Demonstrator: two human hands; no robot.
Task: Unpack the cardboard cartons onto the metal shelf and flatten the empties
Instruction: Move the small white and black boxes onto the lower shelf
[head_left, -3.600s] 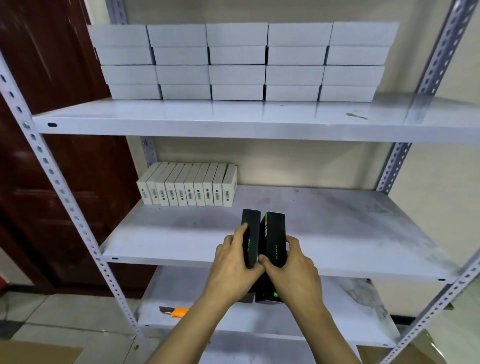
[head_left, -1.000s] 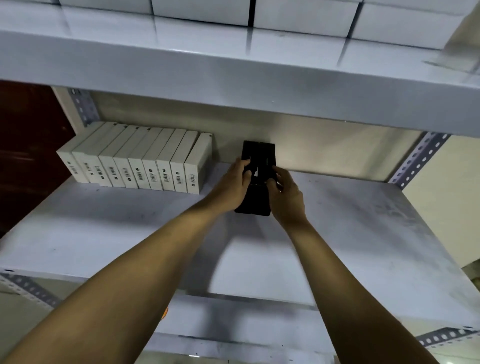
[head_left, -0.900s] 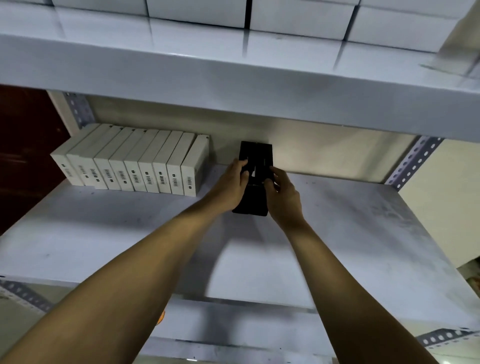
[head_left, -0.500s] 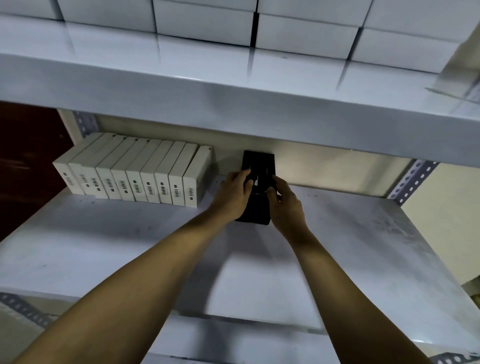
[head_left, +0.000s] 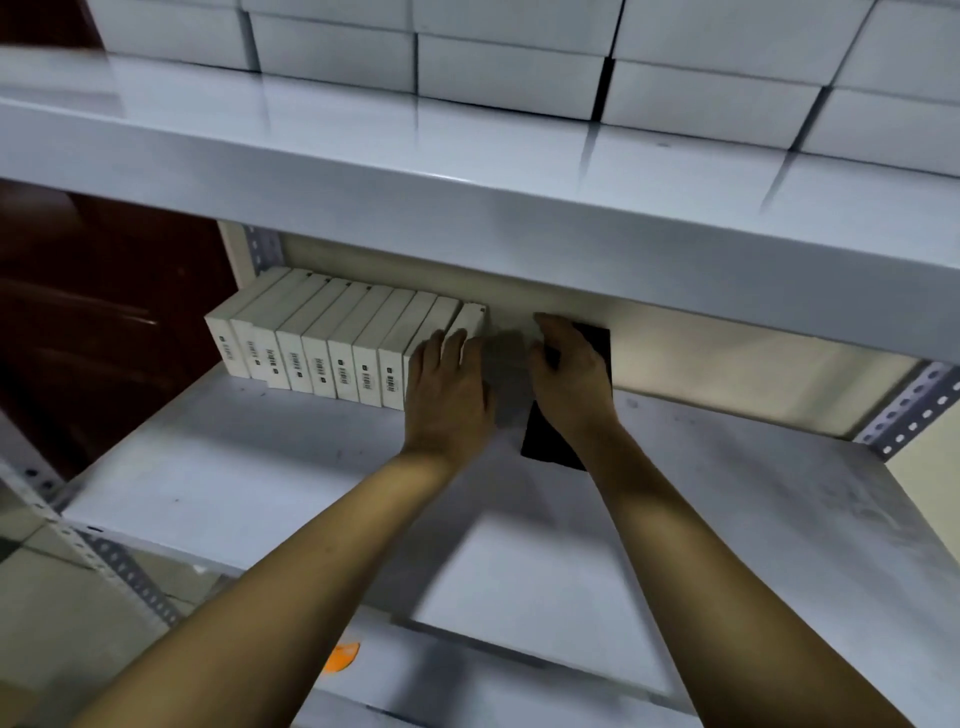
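Hands, left (head_left: 449, 387) with fingers spread loose, right (head_left: 571, 379) gripping the stiff, light-looking black rectangular cardboard box (head_left: 558, 441), standing just right of the upright white box row (head_left: 332, 348); hold its long sides.

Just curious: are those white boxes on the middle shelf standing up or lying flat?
Standing on edge: the white boxes sit side by side, narrow barcoded ends facing out.
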